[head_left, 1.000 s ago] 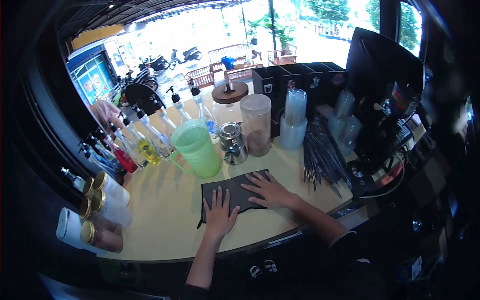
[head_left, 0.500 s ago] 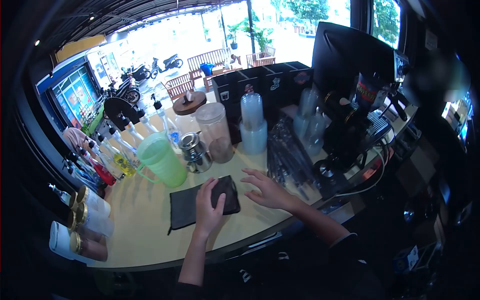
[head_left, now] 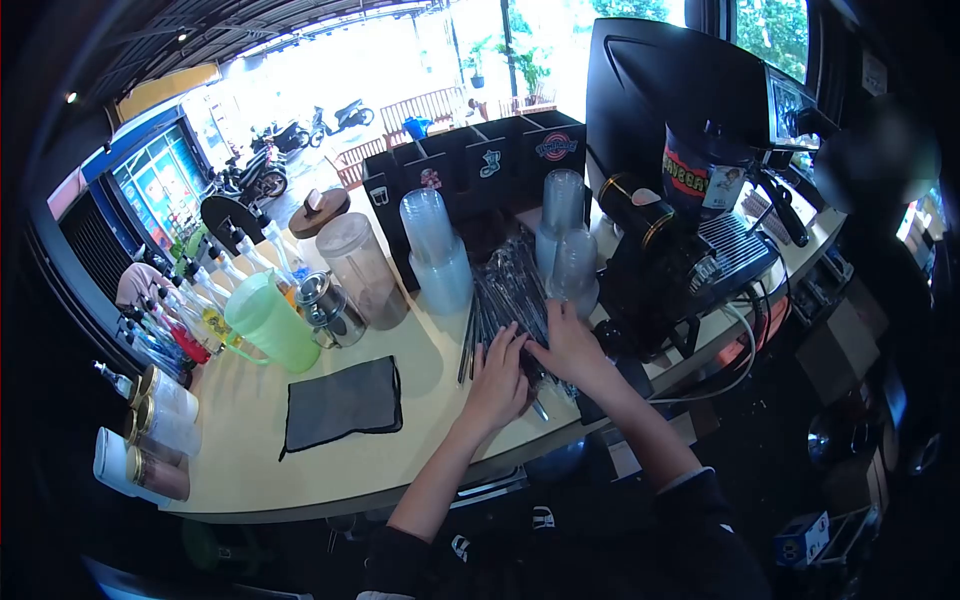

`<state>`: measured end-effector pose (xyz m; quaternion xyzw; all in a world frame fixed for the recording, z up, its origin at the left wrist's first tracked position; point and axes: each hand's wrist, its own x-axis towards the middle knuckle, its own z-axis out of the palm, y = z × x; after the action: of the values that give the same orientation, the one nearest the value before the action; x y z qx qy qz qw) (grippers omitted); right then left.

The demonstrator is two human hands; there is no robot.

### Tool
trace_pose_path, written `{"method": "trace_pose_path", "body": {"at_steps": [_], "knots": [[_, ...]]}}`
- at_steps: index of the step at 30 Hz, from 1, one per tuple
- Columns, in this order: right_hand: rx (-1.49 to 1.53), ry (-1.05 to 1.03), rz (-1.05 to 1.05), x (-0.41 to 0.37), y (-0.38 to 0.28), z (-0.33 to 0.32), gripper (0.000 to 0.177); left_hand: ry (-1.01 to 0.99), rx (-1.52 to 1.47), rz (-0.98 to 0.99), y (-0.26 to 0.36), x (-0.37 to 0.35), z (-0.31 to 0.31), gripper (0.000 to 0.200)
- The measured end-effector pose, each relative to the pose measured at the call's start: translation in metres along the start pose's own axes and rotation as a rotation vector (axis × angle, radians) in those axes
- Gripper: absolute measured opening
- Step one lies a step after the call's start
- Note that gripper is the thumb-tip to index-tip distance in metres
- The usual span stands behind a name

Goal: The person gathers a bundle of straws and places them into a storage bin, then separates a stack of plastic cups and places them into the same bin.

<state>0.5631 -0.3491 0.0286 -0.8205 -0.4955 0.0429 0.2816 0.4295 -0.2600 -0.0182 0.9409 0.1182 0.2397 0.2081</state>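
My left hand [head_left: 497,383] rests on the near end of a pile of wrapped straws [head_left: 500,290], its fingers pressed together; whether it grips any is hidden. Touching the same pile on the right, my right hand [head_left: 568,350] has its thumb stretched toward the left hand and its fingers near the stacked clear cups [head_left: 574,265]. What lies under those fingers cannot be made out. Left of my hands, a dark grey cloth pouch [head_left: 343,404] lies flat on the counter. Another stack of clear cups [head_left: 440,262] stands behind the pile's left side.
A green pitcher [head_left: 270,320], a metal pot [head_left: 330,310] and a tall clear canister [head_left: 362,270] stand at the left. Pump bottles and lidded jars [head_left: 160,435] line the far left. A black organizer [head_left: 480,165] is behind; a coffee machine [head_left: 740,250] and grinder [head_left: 640,270] stand right.
Both hands have moved right, from over and beside the dark pouch onto the straws. The pouch is now uncovered. The camera view has turned to the right.
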Motion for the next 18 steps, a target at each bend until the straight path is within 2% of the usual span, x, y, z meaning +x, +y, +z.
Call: {"method": "trace_pose_path", "body": {"at_steps": [6,10,12,15,18], "knots": [[-0.070,0.008,0.039,0.025,0.004,0.024,0.077,0.046,0.047,-0.097,-0.009,0.009,0.001,0.057],[-0.096,-0.019,0.033,0.030,-0.004,0.024,0.080,-0.023,0.150,-0.120,-0.016,0.010,0.004,0.058],[-0.021,-0.087,0.058,0.034,-0.002,0.026,0.080,-0.026,0.177,-0.133,-0.018,0.010,0.006,0.059],[-0.006,-0.008,0.010,0.042,0.008,0.038,0.080,-0.023,0.169,-0.144,-0.017,0.008,0.003,0.058],[0.084,-0.023,0.010,0.044,0.013,0.037,0.081,-0.015,0.149,-0.132,-0.017,0.004,0.002,0.054]]}}
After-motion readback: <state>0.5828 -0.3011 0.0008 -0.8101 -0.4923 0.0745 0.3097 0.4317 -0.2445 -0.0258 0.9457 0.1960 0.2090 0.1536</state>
